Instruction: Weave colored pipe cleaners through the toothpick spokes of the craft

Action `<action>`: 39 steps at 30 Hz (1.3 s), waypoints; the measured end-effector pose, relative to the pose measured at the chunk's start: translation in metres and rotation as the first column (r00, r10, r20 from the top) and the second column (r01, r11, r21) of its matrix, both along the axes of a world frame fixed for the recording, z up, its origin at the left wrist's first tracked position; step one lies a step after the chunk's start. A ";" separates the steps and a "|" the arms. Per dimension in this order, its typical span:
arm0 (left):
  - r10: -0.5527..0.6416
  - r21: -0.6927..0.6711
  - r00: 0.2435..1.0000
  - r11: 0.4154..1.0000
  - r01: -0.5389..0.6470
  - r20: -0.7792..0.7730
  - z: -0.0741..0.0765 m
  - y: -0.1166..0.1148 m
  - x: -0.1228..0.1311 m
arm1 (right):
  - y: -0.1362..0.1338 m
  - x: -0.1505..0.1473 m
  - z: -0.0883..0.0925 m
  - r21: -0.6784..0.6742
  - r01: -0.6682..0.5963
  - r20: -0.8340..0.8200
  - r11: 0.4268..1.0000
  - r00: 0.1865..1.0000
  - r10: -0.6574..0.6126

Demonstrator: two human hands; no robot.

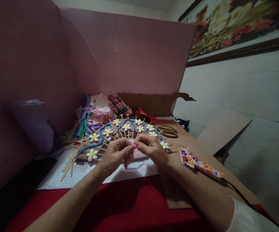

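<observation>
My left hand (119,151) and my right hand (150,148) meet in front of me, thumbs and fingers pinched. Between their fingertips is a small pink lump (134,146), perhaps soft clay, partly hidden by the fingers. Just behind them stands an arched craft piece (115,128) wound with brown twine. It bears white flowers with yellow centres, such as one flower (91,155) at its left end, and a wavy blue strip (102,137). Thin wooden sticks poke out along its inner and outer edges, some tipped with coloured bits. Pink-spotted material (139,154) lies under my hands.
Loose wooden sticks (68,166) lie at the left on white sheeting (54,176). Behind are pipe cleaners (83,119) and pink cloth (103,108). At right, scissors (168,130) and a flower-patterned glue gun (199,164) with a black cord rest on cardboard (178,193). Pink panels (129,54) enclose the back.
</observation>
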State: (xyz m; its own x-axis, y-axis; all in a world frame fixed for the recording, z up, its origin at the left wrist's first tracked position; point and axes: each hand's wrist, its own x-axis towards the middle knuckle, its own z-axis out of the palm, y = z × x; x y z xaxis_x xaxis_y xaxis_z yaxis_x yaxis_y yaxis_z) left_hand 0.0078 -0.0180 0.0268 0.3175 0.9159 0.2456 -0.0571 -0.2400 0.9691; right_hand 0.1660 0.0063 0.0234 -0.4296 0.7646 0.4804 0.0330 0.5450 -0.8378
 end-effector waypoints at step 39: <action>0.171 0.057 0.985 0.983 -0.172 0.020 -0.001 0.000 0.004 | 0.000 0.010 0.004 0.370 0.014 0.332 0.929 0.932 -0.146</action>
State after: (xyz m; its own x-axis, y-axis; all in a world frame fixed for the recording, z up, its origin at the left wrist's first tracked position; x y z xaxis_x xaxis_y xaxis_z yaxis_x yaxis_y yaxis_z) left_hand 0.0121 -0.0180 0.0259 0.1528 0.9403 0.3039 -0.0247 -0.3038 0.9524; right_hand 0.1759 0.0061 0.0277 -0.5636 0.6099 0.5571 0.3421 0.7862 -0.5146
